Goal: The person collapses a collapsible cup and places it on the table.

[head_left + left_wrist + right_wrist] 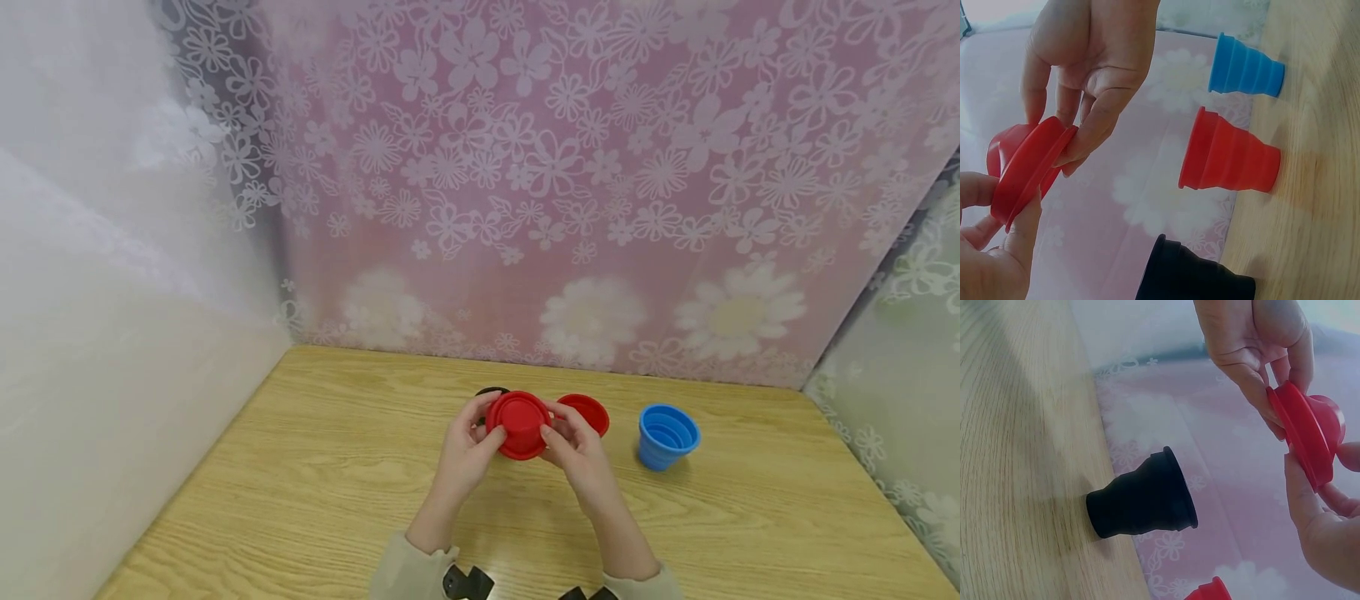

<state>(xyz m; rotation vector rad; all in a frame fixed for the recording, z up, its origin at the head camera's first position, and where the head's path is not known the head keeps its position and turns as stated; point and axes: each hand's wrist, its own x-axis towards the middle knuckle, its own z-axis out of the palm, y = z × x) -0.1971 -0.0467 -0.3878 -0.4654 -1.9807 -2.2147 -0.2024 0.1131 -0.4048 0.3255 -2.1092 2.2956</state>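
A red collapsible cup (519, 427), pushed partly flat, is held above the table between both hands. My left hand (461, 462) pinches its left rim, thumb on the near face and fingers behind. Opposite, my right hand (587, 467) grips the right rim in the same way. In the left wrist view the held cup (1029, 165) appears tilted, its folded middle bulging out past the rim. Behind the hands stand a second red cup (1232, 153), fully extended, and a black cup (1141, 500), which the left hand mostly hides in the head view.
An extended blue cup (663, 442) stands upright to the right of the hands. The wood-grain table (322, 467) meets a pink flowered curtain (465, 275) at the back, with pale sheets at the left and right sides.
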